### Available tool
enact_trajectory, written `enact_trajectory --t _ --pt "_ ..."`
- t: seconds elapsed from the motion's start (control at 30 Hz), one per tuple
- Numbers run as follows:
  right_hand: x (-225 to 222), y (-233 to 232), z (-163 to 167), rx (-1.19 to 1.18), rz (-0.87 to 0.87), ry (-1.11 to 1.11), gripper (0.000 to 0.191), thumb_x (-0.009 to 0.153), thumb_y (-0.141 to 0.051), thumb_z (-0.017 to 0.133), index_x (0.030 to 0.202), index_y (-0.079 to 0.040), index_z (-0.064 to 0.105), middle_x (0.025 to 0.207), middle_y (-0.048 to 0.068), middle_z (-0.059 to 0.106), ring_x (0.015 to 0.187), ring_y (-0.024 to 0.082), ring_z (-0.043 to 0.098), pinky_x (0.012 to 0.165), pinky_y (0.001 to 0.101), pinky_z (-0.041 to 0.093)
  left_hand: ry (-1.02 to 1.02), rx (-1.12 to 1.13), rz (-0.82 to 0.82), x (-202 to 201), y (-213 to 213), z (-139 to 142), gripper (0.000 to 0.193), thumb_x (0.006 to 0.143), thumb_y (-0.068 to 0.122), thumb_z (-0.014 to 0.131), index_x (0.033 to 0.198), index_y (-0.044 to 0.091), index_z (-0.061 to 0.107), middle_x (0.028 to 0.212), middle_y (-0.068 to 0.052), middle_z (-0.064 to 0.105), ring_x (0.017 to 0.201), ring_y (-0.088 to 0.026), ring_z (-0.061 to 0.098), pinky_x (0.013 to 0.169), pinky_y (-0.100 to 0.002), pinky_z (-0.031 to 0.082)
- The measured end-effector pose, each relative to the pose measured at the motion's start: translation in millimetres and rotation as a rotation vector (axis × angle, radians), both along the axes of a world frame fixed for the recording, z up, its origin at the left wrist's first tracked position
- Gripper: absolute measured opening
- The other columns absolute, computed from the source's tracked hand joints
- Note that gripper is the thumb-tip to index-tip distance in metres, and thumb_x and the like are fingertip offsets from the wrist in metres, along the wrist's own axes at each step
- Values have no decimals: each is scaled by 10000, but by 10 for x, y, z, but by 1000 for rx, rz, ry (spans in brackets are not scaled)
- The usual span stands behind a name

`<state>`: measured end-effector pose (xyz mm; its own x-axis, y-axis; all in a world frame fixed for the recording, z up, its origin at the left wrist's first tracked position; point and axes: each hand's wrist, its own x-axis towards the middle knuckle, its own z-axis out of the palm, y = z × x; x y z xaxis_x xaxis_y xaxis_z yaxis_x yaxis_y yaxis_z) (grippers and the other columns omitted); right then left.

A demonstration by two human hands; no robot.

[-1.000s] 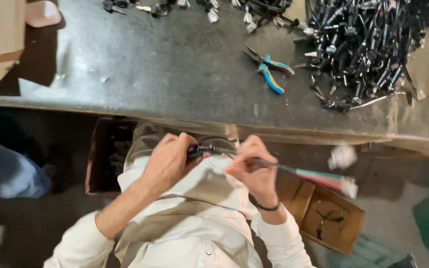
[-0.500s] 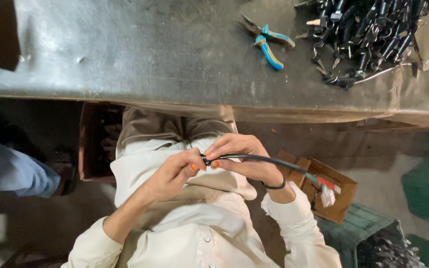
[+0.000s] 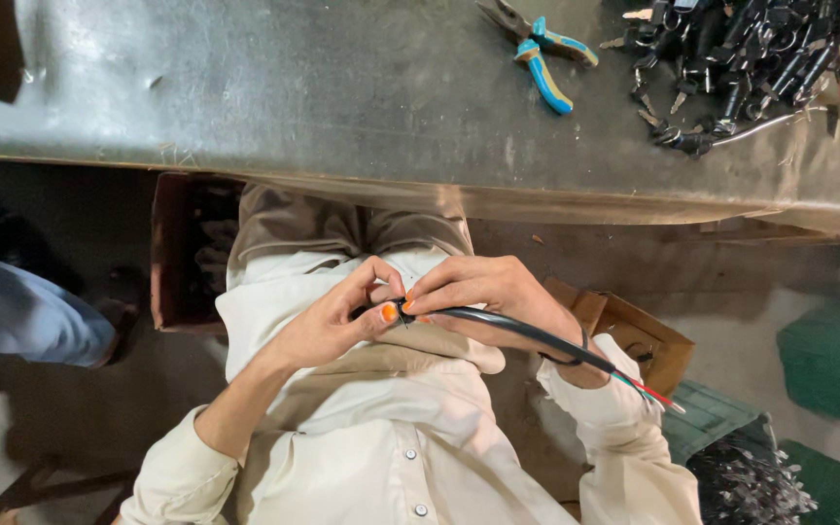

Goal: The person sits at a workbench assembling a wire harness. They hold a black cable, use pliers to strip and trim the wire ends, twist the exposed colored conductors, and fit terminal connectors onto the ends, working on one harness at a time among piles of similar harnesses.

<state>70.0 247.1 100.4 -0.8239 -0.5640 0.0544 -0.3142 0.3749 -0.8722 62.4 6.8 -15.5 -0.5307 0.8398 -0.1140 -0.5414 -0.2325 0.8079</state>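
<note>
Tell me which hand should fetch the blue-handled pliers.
Probably the right hand: the pliers lie on the table towards its side, and the left hand pinches the end of the black cable and could hold it alone.

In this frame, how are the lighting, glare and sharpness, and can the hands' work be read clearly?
Head view: hands and black cable sharp and evenly lit; soft glare on the metal table at upper left; floor and box under the table in deep shadow; table edge bows slightly from the wide lens.
</note>
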Motion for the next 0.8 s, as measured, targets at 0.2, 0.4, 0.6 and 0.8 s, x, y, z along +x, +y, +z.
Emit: enact_trajectory --t 0.2,0.4,0.6,0.8 --pt "200 -102 -61 151 -111 95 218 875 -62 814 1088 -70 766 1060 56 763 930 198 763 786 287 617 366 -66 107 -36 -91 34 228 1030 137 619 1187 73 468 963 38 574 888 -85 498 812 -256 446" --pt "85 -99 -451 -472 -190 -151 173 929 -87 782 1099 -57 785 1126 51 719 1000 146 694 876 282 565 325 -7 302 140 226 124 242 1085 104 597 1273 56 452 1030 4 446 922 -94 406 817 -251 388" --pt "295 -118 -958 -383 -543 -133 166 1004 -6 661 1134 43 753 1140 119 740 996 131 680 853 280 550 -184 -44 576 102 618 -4 321 1036 261 516 1308 118 423 970 -11 649 731 -31 472 589 -183 354" --pt "230 372 -1276 -362 -261 -208 103 929 13 771 1025 49 779 959 118 780 759 145 715 641 260 579 -463 314 -115 -2 378 -99 468 1069 275 530 1454 22 451 1091 -36 628 691 -57 444 603 -203 337"
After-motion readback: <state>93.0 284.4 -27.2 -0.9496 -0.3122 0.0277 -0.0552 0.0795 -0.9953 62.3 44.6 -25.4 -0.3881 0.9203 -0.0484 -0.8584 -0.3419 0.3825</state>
